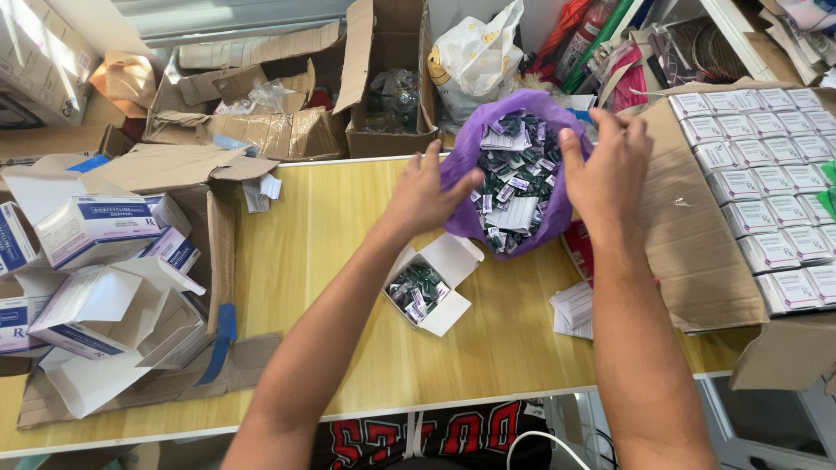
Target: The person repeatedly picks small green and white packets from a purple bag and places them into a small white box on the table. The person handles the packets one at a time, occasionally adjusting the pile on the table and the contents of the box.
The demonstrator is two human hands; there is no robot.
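A purple plastic bag (461, 213) lies open on the wooden table (305, 261), filled with several small dark-green and purple blister strips and folded white leaflets (514, 213). My left hand (427, 191) grips the bag's left rim. My right hand (605, 165) grips its right rim, holding the mouth apart. Just in front of the bag sits a small open white carton (453, 261) with a few of the same strips (416, 290) inside.
Opened white-and-blue cartons (96, 226) pile up on flattened cardboard at the left. Rows of small white boxes (766, 183) fill a cardboard tray at the right. Brown boxes (383, 78) and a white bag (479, 57) stand behind. Folded leaflets (575, 309) lie right of the small carton.
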